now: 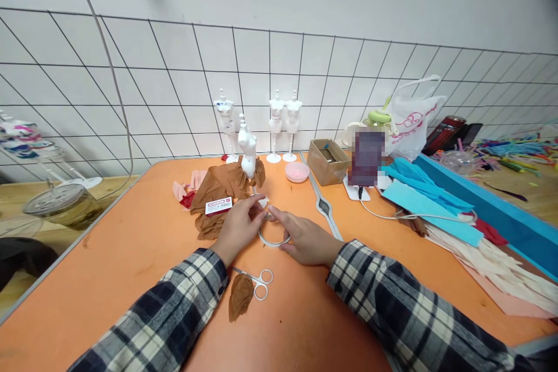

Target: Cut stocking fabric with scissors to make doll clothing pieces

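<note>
Ring: the thin pale ring [274, 244] lies between your two hands, above or on the orange table [108, 256]; I cannot tell if it touches.
Long axis: none, as it is round; its near arc is uncovered and faces you.
Left hand [242, 224]: at the far left of the rim, fingertips close together; whether they pinch it, I cannot tell.
Right hand [306, 237]: along the right side, thumb and finger seemingly clamped on the rim.
Nearer hand: the right, which covers more of it.
</note>
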### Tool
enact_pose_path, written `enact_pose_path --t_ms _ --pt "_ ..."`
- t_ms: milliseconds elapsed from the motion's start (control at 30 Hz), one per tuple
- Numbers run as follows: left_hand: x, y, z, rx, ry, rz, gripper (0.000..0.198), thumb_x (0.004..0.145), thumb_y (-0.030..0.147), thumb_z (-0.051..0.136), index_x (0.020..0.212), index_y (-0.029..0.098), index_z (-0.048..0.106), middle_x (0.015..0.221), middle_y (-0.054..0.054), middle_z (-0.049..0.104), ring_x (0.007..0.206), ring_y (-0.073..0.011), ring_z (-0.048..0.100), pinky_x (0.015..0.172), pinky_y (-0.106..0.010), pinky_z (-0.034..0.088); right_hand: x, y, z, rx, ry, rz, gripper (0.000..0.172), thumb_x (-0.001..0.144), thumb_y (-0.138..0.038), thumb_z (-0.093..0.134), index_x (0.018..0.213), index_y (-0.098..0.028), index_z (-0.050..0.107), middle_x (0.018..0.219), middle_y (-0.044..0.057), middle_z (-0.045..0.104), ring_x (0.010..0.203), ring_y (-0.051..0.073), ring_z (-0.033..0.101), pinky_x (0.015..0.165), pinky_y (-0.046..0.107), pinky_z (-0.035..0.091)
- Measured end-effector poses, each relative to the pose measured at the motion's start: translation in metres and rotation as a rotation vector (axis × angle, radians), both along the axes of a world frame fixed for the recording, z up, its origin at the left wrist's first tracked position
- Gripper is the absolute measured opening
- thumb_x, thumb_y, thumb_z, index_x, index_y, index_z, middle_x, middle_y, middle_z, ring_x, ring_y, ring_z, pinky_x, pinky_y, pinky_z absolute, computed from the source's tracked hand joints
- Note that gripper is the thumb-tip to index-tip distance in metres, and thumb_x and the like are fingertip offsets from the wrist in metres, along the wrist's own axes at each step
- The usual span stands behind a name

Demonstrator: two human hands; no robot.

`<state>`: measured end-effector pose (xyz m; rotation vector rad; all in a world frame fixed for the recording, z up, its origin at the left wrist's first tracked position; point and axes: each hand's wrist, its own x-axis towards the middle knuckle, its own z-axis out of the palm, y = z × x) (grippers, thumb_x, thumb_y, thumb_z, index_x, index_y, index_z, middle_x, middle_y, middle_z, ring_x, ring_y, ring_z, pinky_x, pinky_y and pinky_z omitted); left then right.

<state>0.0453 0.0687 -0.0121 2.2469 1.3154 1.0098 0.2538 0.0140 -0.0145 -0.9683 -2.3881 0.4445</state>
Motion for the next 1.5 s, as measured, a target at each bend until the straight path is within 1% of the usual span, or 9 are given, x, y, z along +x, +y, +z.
enact_pose_path --t_ms 167,300,433,567,700,933,1167,1367,1500 --pt "0.002 0.001 -0.002 -0.048 -0.202 -0.069 0.022 0.088 0.034 0.057 0.100 0.019 0.067 0.102 -0.009 0.068 0.095 -0.0229 0.063 0.085 -0.037 0.050 0.005 0.006 -0.006 -0.123 0.145 -0.020 0.103 0.078 -0.006 0.062 0.152 -0.037 -0.001 0.138 0.008 0.048 0.072 0.010 0.059 0.080 0.033 0.054" --pt "0.001 0.000 0.004 -0.104 -0.259 -0.100 0.024 0.088 0.037 0.056 0.086 0.017 0.070 0.093 -0.009 0.067 0.094 -0.0242 0.063 0.088 -0.039 0.049 0.001 0.003 -0.001 -0.071 0.281 -0.088 0.096 0.077 -0.018 0.069 0.152 -0.032 0.012 0.135 0.009 0.051 0.093 0.017 0.061 0.091 0.039 0.051" --pt "0.001 -0.010 0.014 -0.037 -0.210 -0.239 0.028 0.090 0.038 0.055 0.105 0.023 0.073 0.122 -0.010 0.061 0.118 -0.0268 0.053 0.103 -0.043 0.041 -0.005 0.004 0.004 -0.096 0.629 -0.347 0.087 0.082 -0.027 0.066 0.151 -0.027 0.014 0.124 0.011 0.056 0.103 0.020 0.058 0.093 0.042 0.048" --pt "0.007 -0.020 0.018 0.063 -0.068 -0.309 0.033 0.090 0.038 0.056 0.119 0.026 0.068 0.132 -0.009 0.056 0.125 -0.0277 0.046 0.109 -0.046 0.035 -0.005 0.011 0.004 -0.383 0.939 -0.320 0.091 0.082 -0.032 0.066 0.151 -0.023 0.007 0.098 0.005 0.065 0.095 0.018 0.062 0.090 0.039 0.049" --pt "0.009 -0.021 0.016 0.136 0.048 -0.331 0.036 0.089 0.038 0.057 0.123 0.028 0.065 0.133 -0.008 0.055 0.126 -0.0274 0.044 0.110 -0.048 0.032 -0.005 0.014 0.004 -0.520 1.039 -0.332 0.089 0.079 -0.034 0.069 0.149 -0.021 0.016 0.082 -0.001 0.064 0.082 0.015 0.063 0.086 0.035 0.048" --pt "0.010 -0.019 0.012 0.237 0.166 -0.302 0.037 0.089 0.035 0.058 0.125 0.028 0.063 0.132 -0.008 0.056 0.124 -0.0266 0.044 0.108 -0.045 0.034 0.003 0.020 0.004 -0.515 0.959 -0.380 0.071 0.078 -0.031 0.065 0.139 -0.017 0.032 0.076 -0.003 0.061 0.073 0.013 0.059 0.076 0.030 0.045" --pt "0.018 -0.023 0.009 0.211 0.354 -0.328 0.033 0.089 0.021 0.054 0.119 0.028 0.067 0.114 -0.006 0.066 0.109 -0.0245 0.054 0.097 -0.043 0.040 0.020 0.030 -0.007 -0.494 0.447 -0.455 0.055 0.076 -0.026 0.061 0.128 -0.019 0.043 0.070 -0.005 0.059 0.066 0.014 0.057 0.066 0.029 0.044" --pt "0.011 -0.017 0.008 0.190 0.285 -0.223 0.026 0.092 0.024 0.051 0.107 0.022 0.072 0.102 -0.007 0.069 0.098 -0.0239 0.057 0.089 -0.041 0.044 0.029 0.034 -0.007 -0.437 0.288 -0.542 0.049 0.079 -0.021 0.058 0.125 -0.019 0.043 0.072 -0.005 0.060 0.068 0.014 0.059 0.067 0.027 0.043" --pt "0.011 -0.022 0.017 0.202 0.265 -0.356 0.021 0.090 0.027 0.055 0.101 0.022 0.072 0.102 -0.008 0.069 0.099 -0.0233 0.057 0.090 -0.040 0.043 0.034 0.036 -0.006 -0.456 0.223 -0.548 0.050 0.076 -0.021 0.062 0.124 -0.018 0.047 0.070 -0.005 0.062 0.066 0.014 0.060 0.065 0.027 0.042"
